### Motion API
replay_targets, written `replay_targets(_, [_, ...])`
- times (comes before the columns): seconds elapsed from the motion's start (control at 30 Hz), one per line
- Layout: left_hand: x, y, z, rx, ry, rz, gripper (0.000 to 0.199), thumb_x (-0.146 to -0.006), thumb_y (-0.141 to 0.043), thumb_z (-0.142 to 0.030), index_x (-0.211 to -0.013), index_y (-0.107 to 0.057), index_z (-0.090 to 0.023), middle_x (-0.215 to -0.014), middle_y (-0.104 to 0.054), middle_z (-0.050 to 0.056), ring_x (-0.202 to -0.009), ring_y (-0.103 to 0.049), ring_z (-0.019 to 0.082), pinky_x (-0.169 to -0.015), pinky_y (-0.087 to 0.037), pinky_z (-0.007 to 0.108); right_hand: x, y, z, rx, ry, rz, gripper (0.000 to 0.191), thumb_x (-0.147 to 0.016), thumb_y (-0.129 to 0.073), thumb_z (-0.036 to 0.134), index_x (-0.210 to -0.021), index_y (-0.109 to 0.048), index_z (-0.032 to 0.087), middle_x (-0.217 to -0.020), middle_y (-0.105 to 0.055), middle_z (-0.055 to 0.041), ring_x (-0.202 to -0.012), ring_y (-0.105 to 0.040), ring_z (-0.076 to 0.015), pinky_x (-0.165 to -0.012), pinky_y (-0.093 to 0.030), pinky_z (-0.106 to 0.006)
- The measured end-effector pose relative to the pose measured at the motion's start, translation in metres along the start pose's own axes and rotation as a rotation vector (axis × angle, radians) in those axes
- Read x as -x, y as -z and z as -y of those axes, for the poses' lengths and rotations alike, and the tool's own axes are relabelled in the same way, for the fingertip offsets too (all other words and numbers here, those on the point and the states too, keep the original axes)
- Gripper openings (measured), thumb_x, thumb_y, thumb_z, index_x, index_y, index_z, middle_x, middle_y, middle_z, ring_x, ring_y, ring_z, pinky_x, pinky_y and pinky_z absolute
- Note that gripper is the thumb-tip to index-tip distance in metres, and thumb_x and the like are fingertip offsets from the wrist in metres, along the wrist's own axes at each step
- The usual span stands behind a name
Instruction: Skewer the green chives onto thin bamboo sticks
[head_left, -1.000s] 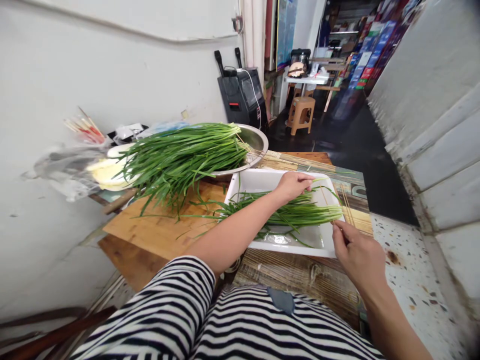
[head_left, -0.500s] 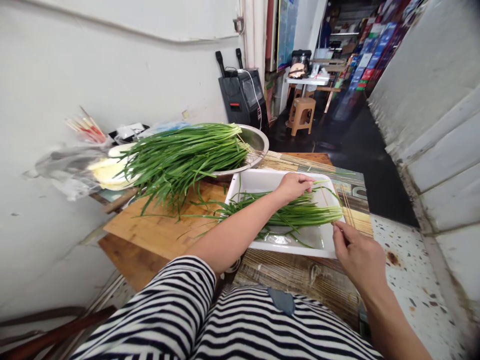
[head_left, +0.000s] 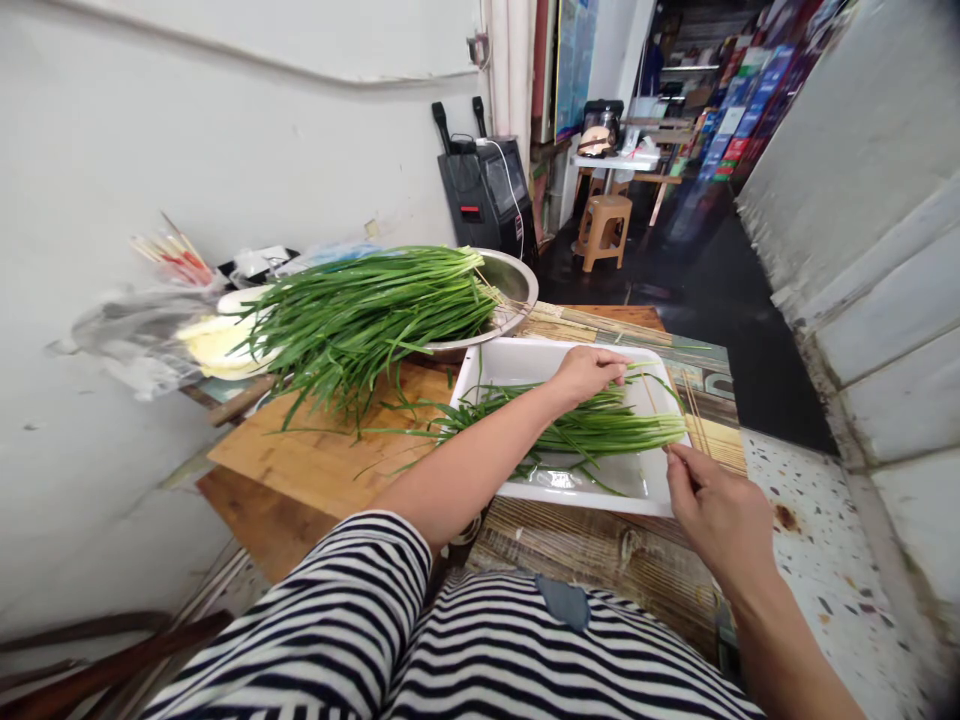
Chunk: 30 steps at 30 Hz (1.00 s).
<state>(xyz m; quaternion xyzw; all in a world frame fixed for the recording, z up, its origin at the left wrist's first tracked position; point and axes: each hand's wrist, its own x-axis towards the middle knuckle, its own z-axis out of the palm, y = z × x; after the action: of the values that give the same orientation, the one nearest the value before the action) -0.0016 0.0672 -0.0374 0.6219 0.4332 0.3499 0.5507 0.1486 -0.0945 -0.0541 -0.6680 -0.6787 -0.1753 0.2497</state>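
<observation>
A bunch of garlic chives [head_left: 600,430] lies in a white plastic tray [head_left: 517,352], its pale stem ends to the right and leaves trailing over the left rim. Above the tray's far side, my left hand [head_left: 589,375] is closed in a pinch on a chive stalk [head_left: 636,364]. At the tray's right rim, my right hand [head_left: 716,510] is closed on the lower end of a thin bamboo skewer [head_left: 649,396], which slants up over the tray. The left forearm hides part of the chives.
A metal basin [head_left: 521,300] beyond the tray holds a larger heap of chives [head_left: 382,310]. Several loose skewers [head_left: 694,405] lie right of the tray. A wooden board [head_left: 300,460] is at left, plastic bags [head_left: 131,335] behind it. A black speaker [head_left: 487,190] stands by the wall.
</observation>
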Motion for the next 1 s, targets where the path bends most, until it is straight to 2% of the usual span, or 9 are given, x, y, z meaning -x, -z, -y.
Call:
replay_targets(0.23, [-0.005, 0.002, 0.009, -0.096, -0.077, 0.026, 0.030, -0.078, -0.057, -0.019, -0.102, -0.073, -0.009, -0.068, -0.068, 0.001, -0.058, -0.048, 0.006, -0.065, -0.041, 0.020, 0.000, 0.001, 0.000, -0.028, -0.007, 0.016, 0.037, -0.090, -0.043, 0.035, -0.092, -0.074, 0.016, -0.062, -0.069, -0.0056, -0.048, -0.058, -0.0152, -0.050, -0.034, -0.024])
replay_targets(0.43, [-0.004, 0.004, 0.005, -0.154, -0.068, 0.042, 0.031, -0.077, -0.058, -0.020, -0.102, -0.073, -0.010, -0.065, -0.067, 0.001, -0.061, -0.051, 0.008, -0.068, -0.042, 0.021, 0.000, 0.002, 0.004, -0.019, -0.021, -0.009, 0.036, -0.089, -0.042, 0.034, -0.090, -0.074, 0.015, -0.060, -0.068, -0.0056, -0.046, -0.056, -0.0143, -0.049, -0.032, -0.024])
replay_targets(0.63, [0.000, 0.002, 0.002, -0.209, -0.089, 0.050, 0.029, -0.079, -0.058, -0.023, -0.101, -0.074, -0.012, -0.072, -0.070, 0.003, -0.065, -0.054, 0.009, -0.071, -0.045, 0.022, 0.000, 0.000, 0.004, -0.037, -0.031, 0.002, 0.034, -0.089, -0.044, 0.034, -0.092, -0.073, 0.015, -0.067, -0.071, -0.0062, -0.050, -0.058, -0.0148, -0.051, -0.034, -0.024])
replay_targets(0.7, [0.004, 0.000, -0.001, -0.231, -0.120, 0.119, 0.029, -0.079, -0.059, -0.021, -0.102, -0.073, -0.012, -0.074, -0.071, 0.003, -0.069, -0.058, 0.009, -0.075, -0.046, 0.022, 0.000, -0.001, 0.004, -0.027, -0.046, 0.014, 0.034, -0.089, -0.044, 0.034, -0.094, -0.072, 0.015, -0.069, -0.071, -0.0064, -0.051, -0.058, -0.0148, -0.052, -0.034, -0.024])
replay_targets(0.87, [0.011, 0.009, -0.013, -0.326, -0.204, 0.528, 0.025, -0.078, -0.062, -0.021, -0.098, -0.075, -0.015, -0.089, -0.074, 0.003, -0.073, -0.062, 0.010, -0.075, -0.048, 0.020, 0.000, -0.001, 0.003, -0.016, -0.067, 0.040, 0.037, -0.090, -0.042, 0.035, -0.095, -0.072, 0.015, -0.068, -0.070, -0.0067, -0.051, -0.056, -0.0146, -0.051, -0.032, -0.024])
replay_targets(0.9, [0.009, 0.013, -0.013, -0.352, -0.214, 0.534, 0.025, -0.080, -0.061, -0.022, -0.099, -0.075, -0.015, -0.091, -0.074, 0.003, -0.074, -0.063, 0.010, -0.076, -0.048, 0.020, 0.000, 0.000, 0.003, -0.004, -0.066, 0.054, 0.037, -0.090, -0.042, 0.036, -0.095, -0.072, 0.015, -0.066, -0.069, -0.0064, -0.050, -0.056, -0.0147, -0.050, -0.030, -0.025])
replay_targets(0.93, [0.007, 0.018, -0.013, -0.397, -0.225, 0.484, 0.025, -0.081, -0.058, -0.023, -0.099, -0.075, -0.015, -0.094, -0.074, 0.003, -0.077, -0.063, 0.010, -0.077, -0.048, 0.021, 0.001, 0.001, 0.003, 0.013, -0.061, 0.074, 0.037, -0.090, -0.042, 0.036, -0.095, -0.072, 0.016, -0.064, -0.068, -0.0062, -0.049, -0.055, -0.0149, -0.050, -0.029, -0.025])
replay_targets(1.0, [0.001, 0.026, -0.007, -0.560, -0.227, 0.278, 0.025, -0.084, -0.054, -0.022, -0.097, -0.075, -0.016, -0.098, -0.073, 0.005, -0.085, -0.064, 0.014, -0.083, -0.047, 0.024, 0.002, 0.004, 0.002, 0.055, -0.044, 0.118, 0.036, -0.090, -0.042, 0.035, -0.095, -0.072, 0.016, -0.061, -0.066, -0.0059, -0.048, -0.054, -0.0153, -0.049, -0.028, -0.025])
